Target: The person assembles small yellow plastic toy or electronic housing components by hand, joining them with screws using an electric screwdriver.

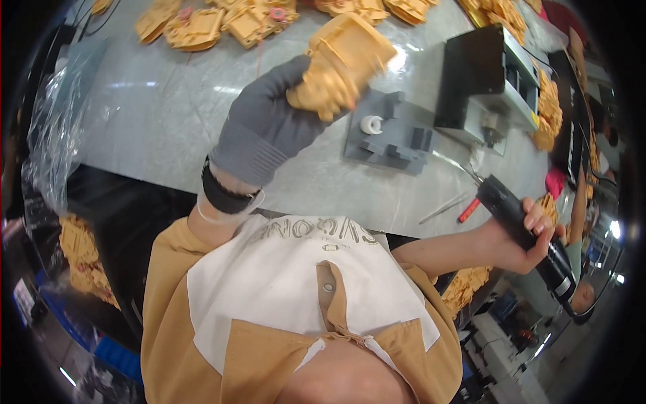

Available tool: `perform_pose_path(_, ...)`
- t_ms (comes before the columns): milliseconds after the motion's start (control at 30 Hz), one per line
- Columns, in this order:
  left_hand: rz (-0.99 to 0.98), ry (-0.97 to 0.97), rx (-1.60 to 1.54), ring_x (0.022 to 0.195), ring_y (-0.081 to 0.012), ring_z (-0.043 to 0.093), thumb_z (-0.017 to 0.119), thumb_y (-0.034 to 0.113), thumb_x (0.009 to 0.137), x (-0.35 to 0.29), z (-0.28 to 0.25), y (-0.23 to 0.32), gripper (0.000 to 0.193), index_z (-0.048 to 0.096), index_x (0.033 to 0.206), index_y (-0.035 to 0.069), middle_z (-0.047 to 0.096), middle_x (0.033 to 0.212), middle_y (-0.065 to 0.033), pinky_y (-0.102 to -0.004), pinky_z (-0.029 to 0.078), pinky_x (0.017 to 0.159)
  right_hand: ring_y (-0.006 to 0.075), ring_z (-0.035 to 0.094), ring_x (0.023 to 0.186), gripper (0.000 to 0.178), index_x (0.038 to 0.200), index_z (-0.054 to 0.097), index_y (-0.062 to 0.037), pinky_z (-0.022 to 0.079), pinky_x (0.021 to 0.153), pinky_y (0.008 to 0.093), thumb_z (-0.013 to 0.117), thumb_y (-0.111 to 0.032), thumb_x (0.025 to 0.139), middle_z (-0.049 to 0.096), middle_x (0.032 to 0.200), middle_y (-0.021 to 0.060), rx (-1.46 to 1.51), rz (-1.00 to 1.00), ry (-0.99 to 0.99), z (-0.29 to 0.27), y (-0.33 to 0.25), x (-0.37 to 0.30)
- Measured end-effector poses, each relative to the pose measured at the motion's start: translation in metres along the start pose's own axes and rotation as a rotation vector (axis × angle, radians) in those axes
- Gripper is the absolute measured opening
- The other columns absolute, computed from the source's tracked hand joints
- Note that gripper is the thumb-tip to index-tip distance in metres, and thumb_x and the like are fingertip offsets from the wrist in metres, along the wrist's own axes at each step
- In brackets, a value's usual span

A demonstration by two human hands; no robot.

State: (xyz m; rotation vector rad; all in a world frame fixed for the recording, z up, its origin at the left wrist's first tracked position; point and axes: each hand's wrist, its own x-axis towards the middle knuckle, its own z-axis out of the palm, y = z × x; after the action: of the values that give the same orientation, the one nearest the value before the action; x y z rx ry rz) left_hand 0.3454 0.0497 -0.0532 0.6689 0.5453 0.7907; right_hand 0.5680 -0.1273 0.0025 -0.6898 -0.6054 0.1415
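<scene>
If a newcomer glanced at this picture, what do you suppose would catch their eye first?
Probably the yellow-orange part, held up over the metal table in the gloved left hand. Next might come the black handheld tool in the bare right hand, at the picture's right. The dark grey fixture sits on the table between the hands.
</scene>
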Motion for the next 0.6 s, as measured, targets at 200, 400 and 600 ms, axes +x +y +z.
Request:
perform_pose_path(200, -0.387, -0.045, -1.086, 0.111, -0.0379, 0.046, 0.04, 0.025, 0.092, -0.008, -0.01, 0.015, 0.049, 0.026, 0.123, -0.011, 0.042, 0.117, -0.029, -0.0411, 0.048, 0.09, 0.0142, 0.042, 0.058, 0.023, 0.099, 0.049, -0.0041, 0.035, 0.066, 0.0314, 0.051, -0.006, 0.077, 0.044, 0.067, 0.0035, 0.019, 0.061, 0.004, -0.006, 0.003, 0.001)
perform_pose_path(400, -0.3, -0.03, -1.011, 0.098, -0.0337, 0.056, 0.043, 0.026, 0.091, -0.028, -0.012, 0.035, 0.042, 0.038, 0.116, -0.008, 0.051, 0.107, -0.0236, -0.0386, 0.053, 0.082, 0.0121, 0.041, 0.057, 0.023, 0.1, 0.047, -0.0048, 0.034, 0.065, 0.0293, 0.05, -0.008, 0.077, 0.042, 0.066, 0.0013, -0.045, 0.06, 0.002, -0.006, 0.014, 0.005)
perform_pose_path(600, 0.709, 0.342, -0.234, 0.115, -0.0292, 0.042, 0.044, 0.026, 0.088, -0.195, -0.039, 0.125, 0.049, 0.033, 0.125, -0.003, 0.04, 0.127, -0.0186, -0.0438, 0.035, 0.099, 0.0142, 0.041, 0.058, 0.024, 0.101, 0.047, -0.0034, 0.035, 0.066, 0.0307, 0.051, -0.007, 0.077, 0.042, 0.063, 0.0025, -0.136, 0.029, 0.065, -0.027, 0.012, 0.016)
